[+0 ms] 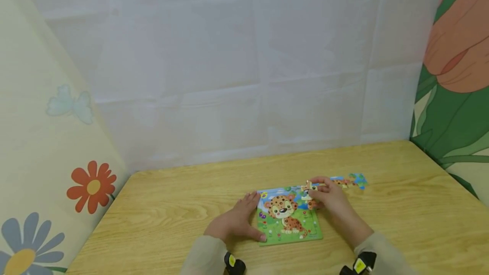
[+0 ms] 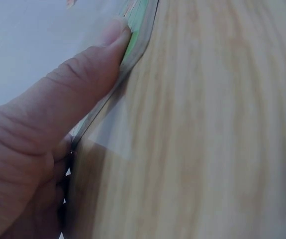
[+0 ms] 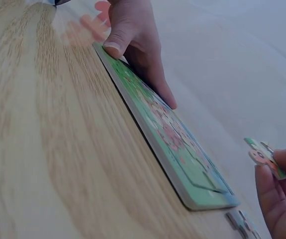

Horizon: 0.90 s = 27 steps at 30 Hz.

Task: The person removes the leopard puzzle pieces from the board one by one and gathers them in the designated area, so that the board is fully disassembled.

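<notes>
A square jigsaw board (image 1: 291,237) with a spotted leopard cub on green grass lies on the table. My left hand (image 1: 237,219) rests along its left side, fingers stretched toward the far corner and thumb on the near one. In the left wrist view the thumb (image 2: 83,74) presses on the board's edge. My right hand (image 1: 331,196) pinches a small puzzle piece (image 3: 263,157) between thumb and fingertips, raised over the board's far right corner. Other loose pieces (image 1: 312,203) overlap the board's right edge under that hand.
More loose puzzle pieces (image 1: 359,180) lie on the wooden table (image 1: 160,215) beyond the right hand. A white cloth backdrop (image 1: 214,71) hangs behind the table. Flower-painted panels stand at the left (image 1: 38,139) and right (image 1: 454,96).
</notes>
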Motion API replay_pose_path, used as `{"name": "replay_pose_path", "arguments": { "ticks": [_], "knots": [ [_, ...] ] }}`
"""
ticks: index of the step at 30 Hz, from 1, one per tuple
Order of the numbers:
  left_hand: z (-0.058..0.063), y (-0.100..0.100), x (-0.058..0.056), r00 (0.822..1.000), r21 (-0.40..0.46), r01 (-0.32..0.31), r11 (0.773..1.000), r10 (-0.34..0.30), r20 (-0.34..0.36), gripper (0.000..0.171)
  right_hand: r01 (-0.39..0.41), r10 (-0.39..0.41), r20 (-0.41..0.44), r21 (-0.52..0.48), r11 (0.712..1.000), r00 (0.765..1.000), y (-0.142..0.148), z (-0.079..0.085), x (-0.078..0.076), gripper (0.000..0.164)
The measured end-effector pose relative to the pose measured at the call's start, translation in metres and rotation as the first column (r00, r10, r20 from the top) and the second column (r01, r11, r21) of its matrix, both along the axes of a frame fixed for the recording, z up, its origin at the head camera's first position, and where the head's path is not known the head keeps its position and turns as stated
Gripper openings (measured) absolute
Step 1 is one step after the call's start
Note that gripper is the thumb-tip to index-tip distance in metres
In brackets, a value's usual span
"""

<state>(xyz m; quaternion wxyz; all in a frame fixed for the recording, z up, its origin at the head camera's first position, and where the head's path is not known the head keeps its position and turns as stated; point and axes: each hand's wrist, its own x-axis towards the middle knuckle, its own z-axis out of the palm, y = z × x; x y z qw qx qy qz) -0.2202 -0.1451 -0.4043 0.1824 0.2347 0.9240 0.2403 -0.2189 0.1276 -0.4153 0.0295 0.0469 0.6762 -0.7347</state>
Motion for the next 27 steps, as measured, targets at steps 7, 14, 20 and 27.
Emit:
{"name": "replay_pose_path", "arguments": {
  "ticks": [7, 14, 20, 27],
  "knots": [
    [-0.002, 0.0, -0.003, 1.0, -0.013, 0.007, 1.0, -0.007, 0.01, 0.114, 0.016, -0.016, 0.016, 0.002, 1.0, 1.0, 0.016, -0.004, 0.003, 0.037],
    [-0.002, -0.001, -0.003, 1.0, -0.022, 0.012, 1.0, -0.012, 0.002, 0.115, 0.045, -0.045, 0.014, 0.025, 0.999, 0.999, 0.032, -0.009, 0.006, 0.04],
    [0.0, -0.001, -0.001, 1.0, -0.032, 0.018, 0.999, -0.018, -0.013, 0.115, 0.027, -0.026, -0.026, 0.043, 0.999, 0.999, 0.044, -0.01, 0.006, 0.042],
    [0.0, -0.001, -0.001, 1.0, -0.038, 0.012, 0.999, -0.012, -0.01, 0.116, 0.039, -0.038, -0.012, 0.079, 0.996, 0.999, 0.058, -0.011, 0.006, 0.044]
  ]
}}
